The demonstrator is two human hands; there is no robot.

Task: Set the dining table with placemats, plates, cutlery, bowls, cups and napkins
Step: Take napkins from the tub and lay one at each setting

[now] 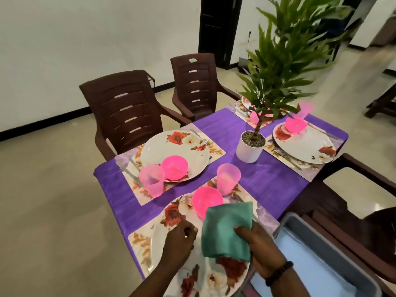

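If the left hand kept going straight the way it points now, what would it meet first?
Probably the near pink bowl on the floral plate; the left hand points up and away, towards it. Depth is unclear.

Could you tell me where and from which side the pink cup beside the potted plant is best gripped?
Probably round the pink cup's side wall, mid-height, from the near right: it stands upright and tapers downward, and the pink bowl crowds its near left.

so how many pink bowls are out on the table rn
3 visible: one on the nearest plate beside the green napkin, one on the left plate, one on the far right plate. The plant may hide a fourth at the far setting.
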